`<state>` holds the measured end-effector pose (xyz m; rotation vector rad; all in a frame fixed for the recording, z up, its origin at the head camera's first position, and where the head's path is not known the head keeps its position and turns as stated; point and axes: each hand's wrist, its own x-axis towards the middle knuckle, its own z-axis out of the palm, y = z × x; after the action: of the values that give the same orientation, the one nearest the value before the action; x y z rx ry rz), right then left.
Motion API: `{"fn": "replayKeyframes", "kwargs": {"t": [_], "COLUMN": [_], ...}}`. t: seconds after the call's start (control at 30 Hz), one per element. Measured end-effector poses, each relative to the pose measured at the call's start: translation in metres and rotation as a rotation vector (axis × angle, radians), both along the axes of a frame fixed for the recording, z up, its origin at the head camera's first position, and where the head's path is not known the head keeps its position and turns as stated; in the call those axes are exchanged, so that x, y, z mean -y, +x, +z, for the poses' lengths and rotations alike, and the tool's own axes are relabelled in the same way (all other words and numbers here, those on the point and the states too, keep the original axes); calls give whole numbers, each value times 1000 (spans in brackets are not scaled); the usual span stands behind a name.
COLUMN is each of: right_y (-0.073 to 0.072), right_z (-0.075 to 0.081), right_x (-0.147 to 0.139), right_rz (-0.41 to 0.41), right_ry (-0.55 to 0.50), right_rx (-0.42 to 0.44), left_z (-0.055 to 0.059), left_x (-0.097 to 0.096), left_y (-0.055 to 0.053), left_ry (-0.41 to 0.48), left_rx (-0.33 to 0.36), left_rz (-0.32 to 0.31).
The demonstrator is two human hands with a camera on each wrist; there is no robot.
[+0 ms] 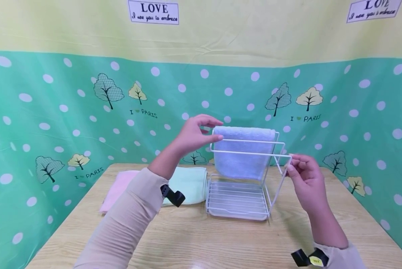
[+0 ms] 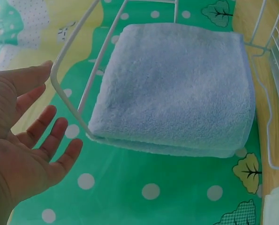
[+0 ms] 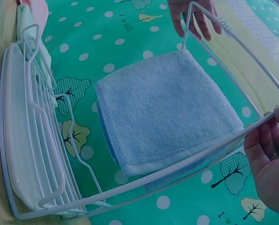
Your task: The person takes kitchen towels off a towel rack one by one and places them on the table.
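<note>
A white wire rack [image 1: 251,153] stands on the table, with a flat slatted shelf and a pale tray [image 1: 237,215] at its base. Over its rear top bar hangs a folded light blue towel [image 1: 244,157]. My right hand [image 1: 308,183] pinches the rack's front right upper corner between thumb and fingers. At the top left end, my left hand [image 1: 201,132] has its fingers spread and relaxed; in the left wrist view its thumb tip [image 2: 48,65] is at the bent bar, touching or nearly so. The towel [image 2: 177,89] hangs just beyond, apart from that hand.
Left of the rack lie a folded mint green towel [image 1: 187,185] and a folded pink towel [image 1: 118,188], partly hidden by my left forearm. The wooden table [image 1: 201,239] is backed by a green and yellow patterned curtain [image 1: 174,93].
</note>
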<state>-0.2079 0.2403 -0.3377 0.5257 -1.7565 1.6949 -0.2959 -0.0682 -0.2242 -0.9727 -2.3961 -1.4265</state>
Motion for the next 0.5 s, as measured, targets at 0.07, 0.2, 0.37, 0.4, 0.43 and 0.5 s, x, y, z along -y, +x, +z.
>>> {"fn": "replayKeyframes", "kwargs": {"t": [0.07, 0.2, 0.37, 0.4, 0.43, 0.5], "right_y": [0, 0, -1, -2, -2, -2], "right_z": [-1, -1, -1, -1, -1, -1], "right_x": [0, -1, -1, -1, -1, -1], "right_rz": [6, 7, 20, 26, 31, 37], "right_ry": [0, 3, 11, 15, 14, 12], "right_rx": [-5, -10, -31, -37, -41, -44], "left_z": [1, 4, 8, 9, 9, 10], "left_x": [-2, -8, -13, -13, -14, -16], "left_y": [-2, -5, -7, -8, -9, -13], "left_ry": [-14, -40, -60, -67, -76, -98], "left_rx": [13, 27, 48, 49, 46, 35], "left_rz": [5, 11, 6, 4, 1, -8]}}
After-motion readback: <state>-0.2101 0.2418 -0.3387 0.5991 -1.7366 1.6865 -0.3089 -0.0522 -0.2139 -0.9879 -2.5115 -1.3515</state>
